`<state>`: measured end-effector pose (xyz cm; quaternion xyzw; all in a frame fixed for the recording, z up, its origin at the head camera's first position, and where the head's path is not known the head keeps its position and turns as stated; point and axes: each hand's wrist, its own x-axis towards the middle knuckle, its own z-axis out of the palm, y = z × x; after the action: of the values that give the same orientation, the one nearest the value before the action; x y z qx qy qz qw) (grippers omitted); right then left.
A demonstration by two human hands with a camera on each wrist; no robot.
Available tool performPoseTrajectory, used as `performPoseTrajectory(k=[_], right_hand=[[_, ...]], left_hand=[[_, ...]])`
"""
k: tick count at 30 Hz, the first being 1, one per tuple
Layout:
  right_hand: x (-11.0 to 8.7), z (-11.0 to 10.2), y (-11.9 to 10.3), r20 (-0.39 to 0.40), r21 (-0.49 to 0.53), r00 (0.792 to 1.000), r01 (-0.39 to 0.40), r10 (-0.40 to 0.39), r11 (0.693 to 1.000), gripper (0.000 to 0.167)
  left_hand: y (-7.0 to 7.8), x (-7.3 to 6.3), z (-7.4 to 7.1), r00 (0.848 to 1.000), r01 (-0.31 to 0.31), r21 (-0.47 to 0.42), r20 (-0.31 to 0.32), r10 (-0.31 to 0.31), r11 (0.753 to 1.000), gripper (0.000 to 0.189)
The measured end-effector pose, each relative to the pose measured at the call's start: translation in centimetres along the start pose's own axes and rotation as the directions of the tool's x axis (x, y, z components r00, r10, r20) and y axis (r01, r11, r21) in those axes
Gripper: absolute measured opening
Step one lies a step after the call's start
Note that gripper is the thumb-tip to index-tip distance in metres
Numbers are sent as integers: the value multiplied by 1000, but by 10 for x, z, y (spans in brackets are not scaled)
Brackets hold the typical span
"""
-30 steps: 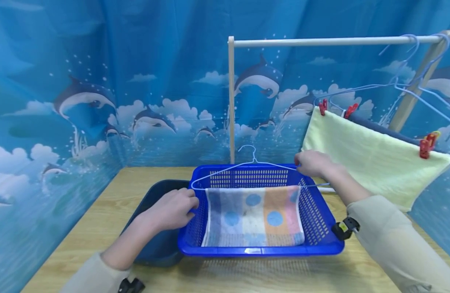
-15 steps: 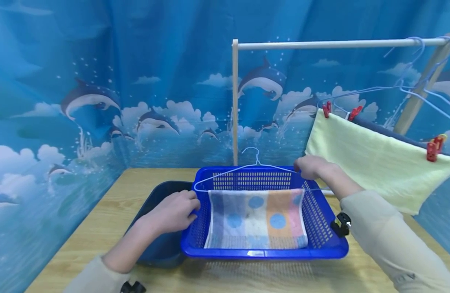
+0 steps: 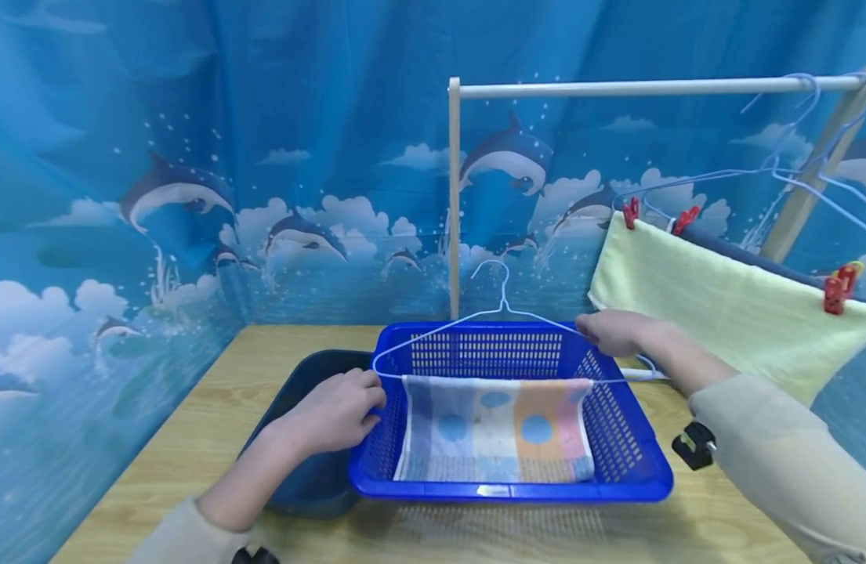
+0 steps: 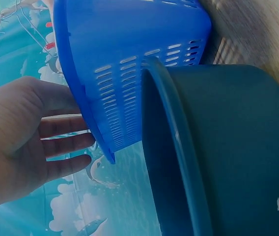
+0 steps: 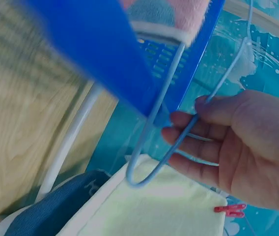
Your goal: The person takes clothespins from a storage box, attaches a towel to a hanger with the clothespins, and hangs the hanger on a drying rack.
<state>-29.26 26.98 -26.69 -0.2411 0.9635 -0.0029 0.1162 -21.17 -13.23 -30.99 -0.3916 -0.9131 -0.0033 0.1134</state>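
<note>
A pale blue wire clothes hanger [image 3: 503,305] stands hook-up over the blue plastic basket [image 3: 510,491]. Across its bottom bar drapes a small towel [image 3: 492,439] with coloured panels and blue dots, its lower part inside the basket. My right hand [image 3: 619,333] pinches the hanger's right sloping arm between thumb and fingers, as the right wrist view shows. At the basket's left rim rests my left hand [image 3: 337,411], close to the hanger's left end. In the left wrist view the left hand's fingers [image 4: 68,142] lie fairly straight by the rim; its thumb tip is hidden.
A dark teal tub [image 3: 313,478] stands against the basket's left side. On the right, a drying rack [image 3: 616,89] bears hangers with a pale yellow towel [image 3: 722,313] and a dark cloth [image 3: 739,254], held by red clothes pegs [image 3: 833,296]. All stand on a wooden table [image 3: 193,407].
My right hand has shifted right along the hanger's arm. The hanger's hook has risen, while its bottom bar and the towel's fold sit lower. My left hand has stayed at the rim.
</note>
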Motion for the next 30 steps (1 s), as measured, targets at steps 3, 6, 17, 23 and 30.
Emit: performPoseTrajectory(k=[3, 6, 17, 23, 30], right_hand=[[-10, 3, 4, -93, -15, 995, 34, -35, 999, 15], [-18, 7, 6, -198, -84, 979, 37, -53, 996, 11], [-29, 20, -6, -359, -347, 926, -15, -118, 938, 19], [-29, 21, -7, -352, -387, 929, -36, -112, 921, 15], [-30, 22, -9, -334, -415, 936, -40, -111, 909, 13]], left_hand=[[0, 0, 1, 1000, -1, 6, 0, 1, 1000, 5], [0, 0, 0, 1000, -3, 7, -1, 3, 1000, 4], [2, 2, -1, 1000, 3, -7, 8, -2, 1000, 5], [2, 1, -1, 1000, -3, -8, 3, 3, 1000, 4], [2, 1, -1, 1000, -3, -12, -1, 3, 1000, 3]])
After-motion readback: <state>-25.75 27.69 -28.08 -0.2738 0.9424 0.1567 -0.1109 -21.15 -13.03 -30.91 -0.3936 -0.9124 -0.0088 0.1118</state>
